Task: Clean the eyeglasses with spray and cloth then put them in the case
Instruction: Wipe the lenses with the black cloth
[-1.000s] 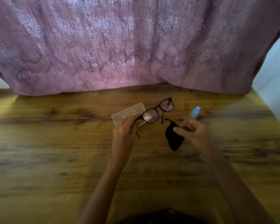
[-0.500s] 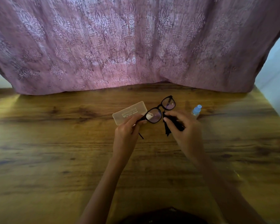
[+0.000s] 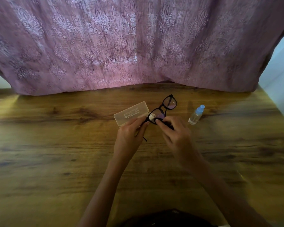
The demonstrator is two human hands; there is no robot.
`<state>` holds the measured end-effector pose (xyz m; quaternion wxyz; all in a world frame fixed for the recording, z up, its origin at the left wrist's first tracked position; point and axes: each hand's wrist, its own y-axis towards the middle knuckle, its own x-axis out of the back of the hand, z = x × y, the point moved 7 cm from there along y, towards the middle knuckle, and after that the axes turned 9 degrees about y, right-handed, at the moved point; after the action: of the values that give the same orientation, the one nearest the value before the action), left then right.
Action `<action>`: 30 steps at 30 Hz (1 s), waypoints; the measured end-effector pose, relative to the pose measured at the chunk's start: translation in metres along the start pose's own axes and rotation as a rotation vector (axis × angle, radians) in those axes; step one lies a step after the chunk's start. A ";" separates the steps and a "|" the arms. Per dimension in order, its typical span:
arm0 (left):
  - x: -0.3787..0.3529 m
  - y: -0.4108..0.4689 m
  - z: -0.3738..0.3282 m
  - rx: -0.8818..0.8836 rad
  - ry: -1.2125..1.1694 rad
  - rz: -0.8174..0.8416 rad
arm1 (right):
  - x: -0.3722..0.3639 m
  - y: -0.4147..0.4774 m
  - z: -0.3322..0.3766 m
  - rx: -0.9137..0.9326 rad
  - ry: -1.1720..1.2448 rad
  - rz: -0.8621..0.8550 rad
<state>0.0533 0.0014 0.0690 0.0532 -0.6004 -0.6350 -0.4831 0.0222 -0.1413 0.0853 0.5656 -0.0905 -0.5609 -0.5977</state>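
Eyeglasses [image 3: 160, 111] gripped by left hand [image 3: 129, 136], right hand [image 3: 175, 134] pinching cloth [image 3: 168, 125] on lens.

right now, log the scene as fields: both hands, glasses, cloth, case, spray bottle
left hand: pinches the eyeglasses at one frame end
right hand: holds the black cloth against the nearer lens
eyeglasses: held above the table
black cloth: mostly hidden under that hand
case: translucent, on the table by the left hand
spray bottle: on the table, apart from both hands
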 end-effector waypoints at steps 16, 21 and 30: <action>-0.001 0.005 -0.007 -0.030 0.026 -0.008 | -0.005 0.009 -0.005 -0.041 0.003 -0.054; -0.003 0.006 -0.007 -0.038 0.015 -0.006 | -0.003 0.015 -0.020 -0.093 -0.008 -0.077; -0.003 0.008 -0.001 -0.020 0.013 0.005 | -0.006 0.013 -0.005 -0.017 0.015 0.024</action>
<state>0.0605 -0.0032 0.0719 0.0524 -0.5995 -0.6281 -0.4933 0.0370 -0.1379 0.0865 0.5761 -0.0978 -0.5504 -0.5963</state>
